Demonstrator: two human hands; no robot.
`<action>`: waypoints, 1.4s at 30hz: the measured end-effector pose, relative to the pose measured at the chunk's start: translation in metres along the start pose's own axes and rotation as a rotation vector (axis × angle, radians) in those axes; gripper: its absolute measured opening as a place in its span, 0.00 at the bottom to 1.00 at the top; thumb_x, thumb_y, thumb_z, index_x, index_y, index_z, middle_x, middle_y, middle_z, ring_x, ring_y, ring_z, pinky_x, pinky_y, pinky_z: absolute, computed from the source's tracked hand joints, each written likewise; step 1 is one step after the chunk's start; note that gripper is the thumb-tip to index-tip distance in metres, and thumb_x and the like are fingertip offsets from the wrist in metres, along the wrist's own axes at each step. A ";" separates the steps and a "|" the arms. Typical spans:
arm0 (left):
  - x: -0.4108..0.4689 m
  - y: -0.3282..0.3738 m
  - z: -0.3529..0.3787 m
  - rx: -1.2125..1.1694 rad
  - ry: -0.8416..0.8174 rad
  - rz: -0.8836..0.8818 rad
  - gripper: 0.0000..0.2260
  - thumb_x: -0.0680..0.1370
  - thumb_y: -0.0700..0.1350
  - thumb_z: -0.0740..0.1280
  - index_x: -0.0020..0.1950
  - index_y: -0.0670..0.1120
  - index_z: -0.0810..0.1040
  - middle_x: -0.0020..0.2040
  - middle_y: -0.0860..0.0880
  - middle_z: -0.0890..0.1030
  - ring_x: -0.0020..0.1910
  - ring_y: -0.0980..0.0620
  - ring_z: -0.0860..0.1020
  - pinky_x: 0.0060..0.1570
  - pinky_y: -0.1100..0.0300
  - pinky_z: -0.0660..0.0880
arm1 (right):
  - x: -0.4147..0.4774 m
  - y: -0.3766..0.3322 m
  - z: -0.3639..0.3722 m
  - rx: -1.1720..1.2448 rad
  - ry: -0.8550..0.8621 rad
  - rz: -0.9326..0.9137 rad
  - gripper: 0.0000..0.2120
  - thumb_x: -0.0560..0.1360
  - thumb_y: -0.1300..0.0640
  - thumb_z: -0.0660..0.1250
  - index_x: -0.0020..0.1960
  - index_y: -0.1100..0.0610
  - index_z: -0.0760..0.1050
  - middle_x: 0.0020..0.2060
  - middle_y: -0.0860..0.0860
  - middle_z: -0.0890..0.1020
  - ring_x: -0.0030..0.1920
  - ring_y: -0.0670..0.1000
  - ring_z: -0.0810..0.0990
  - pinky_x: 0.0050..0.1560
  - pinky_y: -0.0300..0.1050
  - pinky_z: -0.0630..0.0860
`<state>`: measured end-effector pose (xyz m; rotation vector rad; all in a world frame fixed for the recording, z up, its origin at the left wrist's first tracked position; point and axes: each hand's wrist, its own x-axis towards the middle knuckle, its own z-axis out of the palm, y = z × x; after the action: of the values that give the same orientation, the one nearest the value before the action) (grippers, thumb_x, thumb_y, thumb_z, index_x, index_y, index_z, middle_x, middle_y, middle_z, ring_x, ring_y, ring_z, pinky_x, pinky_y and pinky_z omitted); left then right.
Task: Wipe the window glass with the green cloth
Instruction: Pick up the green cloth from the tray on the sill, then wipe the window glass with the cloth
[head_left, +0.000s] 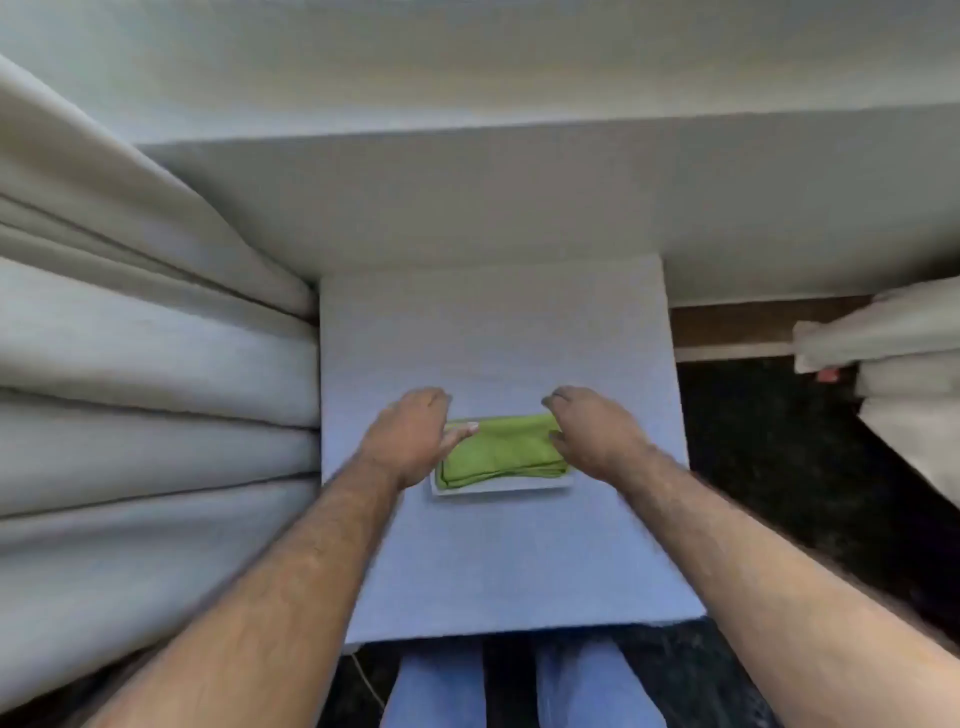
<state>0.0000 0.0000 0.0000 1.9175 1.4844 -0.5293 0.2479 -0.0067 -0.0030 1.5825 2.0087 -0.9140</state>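
A folded green cloth lies on a small white tray in the middle of a pale blue table. My left hand hovers over the cloth's left end, fingers curled and apart, thumb touching the cloth's edge. My right hand is at the cloth's right end, fingers bent downward and apart. Neither hand has the cloth lifted. No window glass shows in this view; a white ledge runs across above the table.
Heavy cream curtain folds press against the table's left side. More curtain fabric hangs at the right over a dark floor. My legs in blue jeans stand at the table's near edge.
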 end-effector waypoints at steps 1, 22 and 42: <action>0.010 -0.002 0.018 0.063 -0.001 0.017 0.29 0.84 0.61 0.60 0.76 0.41 0.70 0.78 0.42 0.72 0.77 0.42 0.69 0.76 0.48 0.67 | 0.011 0.002 0.016 -0.022 -0.007 0.005 0.22 0.80 0.58 0.65 0.74 0.60 0.72 0.73 0.59 0.75 0.73 0.62 0.74 0.70 0.58 0.77; 0.038 -0.009 0.023 -0.150 0.057 -0.012 0.14 0.78 0.41 0.66 0.62 0.44 0.82 0.58 0.45 0.77 0.56 0.44 0.79 0.54 0.51 0.79 | 0.025 -0.004 0.015 -0.050 0.202 0.010 0.11 0.77 0.60 0.66 0.57 0.56 0.82 0.53 0.53 0.83 0.57 0.59 0.79 0.56 0.53 0.74; -0.197 0.057 -0.434 -0.257 0.677 0.108 0.16 0.73 0.31 0.67 0.57 0.45 0.86 0.51 0.47 0.86 0.53 0.45 0.82 0.52 0.59 0.73 | -0.211 -0.107 -0.414 -0.088 0.850 -0.123 0.11 0.76 0.69 0.64 0.52 0.61 0.83 0.48 0.61 0.86 0.50 0.65 0.84 0.50 0.55 0.82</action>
<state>-0.0310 0.1592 0.4517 2.0447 1.7237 0.3919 0.2285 0.1305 0.4532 2.0190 2.6610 -0.1548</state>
